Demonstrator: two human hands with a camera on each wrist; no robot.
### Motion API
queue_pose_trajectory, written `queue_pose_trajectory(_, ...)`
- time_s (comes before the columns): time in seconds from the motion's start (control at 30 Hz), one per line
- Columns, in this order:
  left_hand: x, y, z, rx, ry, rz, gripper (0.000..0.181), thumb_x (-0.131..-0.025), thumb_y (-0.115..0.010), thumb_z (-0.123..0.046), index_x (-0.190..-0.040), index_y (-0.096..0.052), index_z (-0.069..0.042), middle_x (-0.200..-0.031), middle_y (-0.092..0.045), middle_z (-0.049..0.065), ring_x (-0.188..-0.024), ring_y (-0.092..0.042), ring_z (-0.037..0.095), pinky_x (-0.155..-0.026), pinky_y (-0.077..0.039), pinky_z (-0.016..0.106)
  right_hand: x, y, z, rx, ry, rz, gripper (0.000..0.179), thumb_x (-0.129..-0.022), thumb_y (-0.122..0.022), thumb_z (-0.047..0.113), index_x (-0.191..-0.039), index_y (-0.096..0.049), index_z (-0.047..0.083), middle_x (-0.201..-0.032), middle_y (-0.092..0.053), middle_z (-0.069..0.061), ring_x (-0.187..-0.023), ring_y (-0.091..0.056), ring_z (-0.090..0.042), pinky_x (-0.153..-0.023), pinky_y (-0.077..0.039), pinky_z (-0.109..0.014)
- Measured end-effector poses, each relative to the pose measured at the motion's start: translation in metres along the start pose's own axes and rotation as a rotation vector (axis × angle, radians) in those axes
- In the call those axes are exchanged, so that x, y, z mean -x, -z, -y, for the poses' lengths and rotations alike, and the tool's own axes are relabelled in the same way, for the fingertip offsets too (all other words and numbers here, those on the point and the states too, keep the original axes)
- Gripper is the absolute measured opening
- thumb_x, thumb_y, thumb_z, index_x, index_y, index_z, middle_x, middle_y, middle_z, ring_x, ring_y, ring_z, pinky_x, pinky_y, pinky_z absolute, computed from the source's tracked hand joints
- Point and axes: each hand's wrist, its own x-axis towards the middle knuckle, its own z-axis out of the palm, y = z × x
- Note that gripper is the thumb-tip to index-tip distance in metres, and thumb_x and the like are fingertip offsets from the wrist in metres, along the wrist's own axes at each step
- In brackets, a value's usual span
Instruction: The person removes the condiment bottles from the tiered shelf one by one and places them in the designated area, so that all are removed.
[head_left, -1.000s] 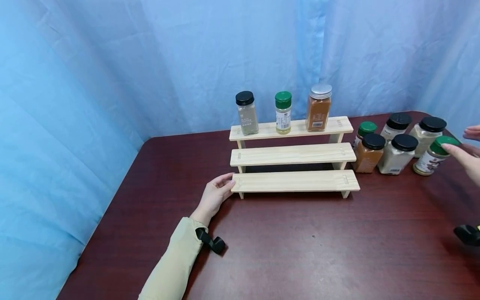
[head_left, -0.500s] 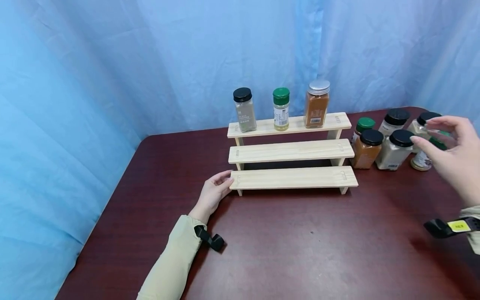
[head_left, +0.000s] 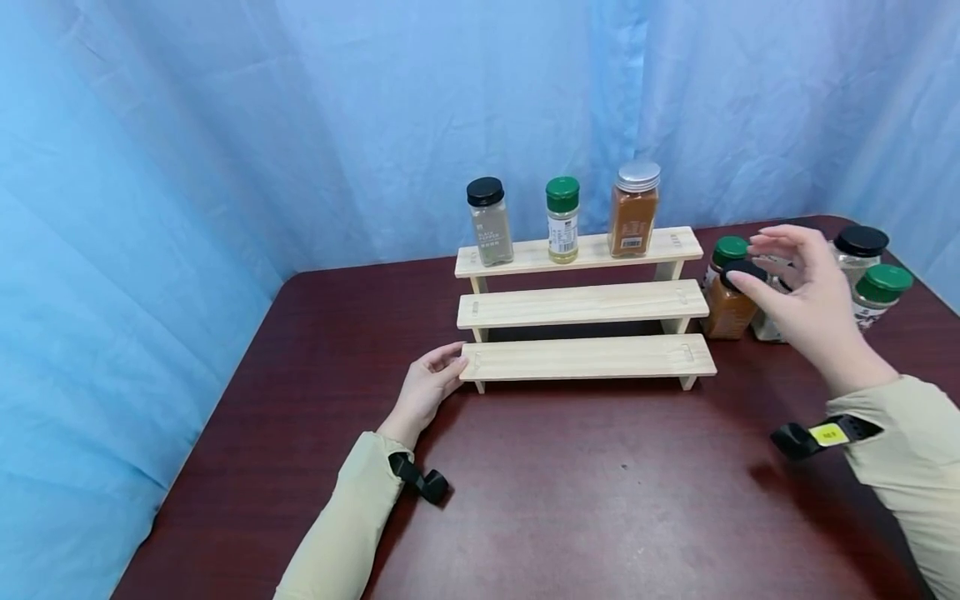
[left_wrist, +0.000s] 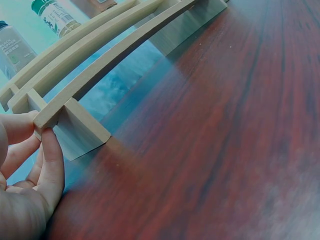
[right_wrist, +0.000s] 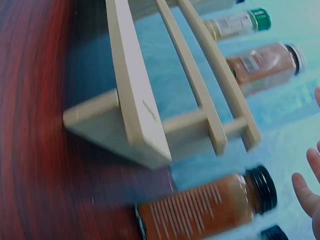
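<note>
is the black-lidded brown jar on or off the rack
Off: the head view shows the jar standing on the table, beside the rack.

On the bench [head_left: 562, 492] we see the left hand [head_left: 426, 385] pinching the near left end of the rack [head_left: 588, 358]. Three jars [head_left: 562, 229] stand upright along its far shelf [head_left: 677, 242]. Farther right, the right hand [head_left: 810, 304], thumb and fingers parted, is by a black-lidded orange jar [head_left: 729, 315], partly hiding other jars [head_left: 883, 283].
</note>
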Motion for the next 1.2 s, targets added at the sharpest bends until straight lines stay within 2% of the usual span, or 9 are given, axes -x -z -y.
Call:
queue_pose_trajectory(0.2, 0.000, 0.001, 0.002, -0.004, -0.005, 0.001, 0.039, -0.092, -0.057, 0.000, -0.130, -0.053, 0.004, -0.085, -0.058, -0.004, -0.072, -0.059, 0.003, -0.066, -0.050, 0.016, -0.010, -0.023, 0.008, 0.043, -0.036, 0.062, 0.058, -0.087, -0.067, 0.006, -0.137, -0.040, 0.018, -0.116, -0.042, 0.022, -0.109, -0.043, 0.009, -0.100, -0.039, -0.016)
queue_pose_trajectory(0.3, 0.000, 0.000, 0.002, 0.004, -0.005, 0.003, 0.039, -0.092, -0.057, 0.000, -0.130, -0.052, 0.004, -0.084, -0.058, -0.004, -0.072, -0.059, 0.003, -0.066, -0.051, 0.016, -0.016, -0.031, 0.011, 0.062, -0.053, 0.083, 0.062, -0.087, -0.068, 0.009, -0.139, -0.037, 0.018, -0.122, -0.044, 0.012, -0.112, -0.043, 0.006, -0.103, -0.040, -0.024)
queue_pose_trajectory(0.47, -0.001, -0.001, 0.000, 0.024, -0.003, 0.004, 0.039, -0.092, -0.056, 0.001, -0.131, -0.052, 0.005, -0.084, -0.058, -0.004, -0.071, -0.059, 0.002, -0.067, -0.051, 0.016, -0.027, -0.042, 0.017, 0.040, -0.083, 0.130, 0.070, -0.086, -0.069, 0.009, -0.144, -0.032, 0.018, -0.134, -0.041, -0.014, -0.125, -0.044, -0.020, -0.106, -0.038, -0.040)
queue_pose_trajectory(0.6, -0.001, -0.001, 0.001, 0.023, 0.000, -0.003, 0.039, -0.092, -0.056, 0.001, -0.131, -0.052, 0.004, -0.085, -0.058, -0.003, -0.071, -0.060, 0.003, -0.067, -0.051, 0.016, -0.036, -0.048, 0.024, 0.039, -0.093, 0.163, 0.076, -0.085, -0.071, 0.012, -0.147, -0.028, 0.019, -0.139, -0.036, -0.017, -0.129, -0.039, -0.033, -0.106, -0.035, -0.049)
queue_pose_trajectory(0.87, 0.001, -0.001, 0.001, 0.000, 0.001, -0.002, 0.039, -0.093, -0.056, 0.000, -0.131, -0.052, 0.003, -0.086, -0.058, -0.003, -0.073, -0.060, 0.003, -0.067, -0.050, 0.016, -0.048, -0.058, 0.032, -0.015, -0.125, 0.165, 0.083, -0.083, -0.073, 0.015, -0.149, -0.023, 0.024, -0.144, -0.028, -0.016, -0.131, -0.034, -0.035, -0.108, -0.031, -0.051)
queue_pose_trajectory(1.2, 0.000, 0.000, 0.002, 0.000, -0.002, -0.001, 0.039, -0.092, -0.056, 0.000, -0.131, -0.052, 0.003, -0.085, -0.058, -0.004, -0.072, -0.059, 0.003, -0.066, -0.050, 0.016, -0.059, -0.067, 0.043, 0.036, -0.098, 0.175, 0.082, -0.084, -0.072, 0.017, -0.149, -0.023, 0.024, -0.141, -0.027, -0.020, -0.131, -0.034, -0.039, -0.107, -0.031, -0.053)
